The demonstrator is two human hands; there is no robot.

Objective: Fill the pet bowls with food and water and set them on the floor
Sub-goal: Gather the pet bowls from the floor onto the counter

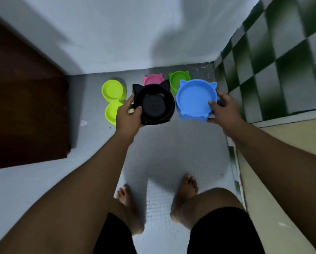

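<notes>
My left hand (pixel 128 114) grips the near-left rim of a black cat-eared bowl (pixel 154 105), held above the floor. My right hand (pixel 222 109) holds a blue cat-eared bowl (pixel 195 99) by its right rim, thumb inside; it looks empty. On the floor beyond them sit a pink cat-eared bowl (pixel 152 79) and a green cat-eared bowl (pixel 179 80), both partly hidden by the held bowls. A lime-green double bowl (pixel 113 99) lies on the floor to the left.
White wall (pixel 116 33) runs behind the bowls. A dark brown wooden door (pixel 25 107) stands at the left. Green-and-white checkered tiles (pixel 272 61) cover the right wall, with a beige ledge (pixel 281 162) below. My bare feet (pixel 188 184) stand on grey tiled floor (pixel 171 153).
</notes>
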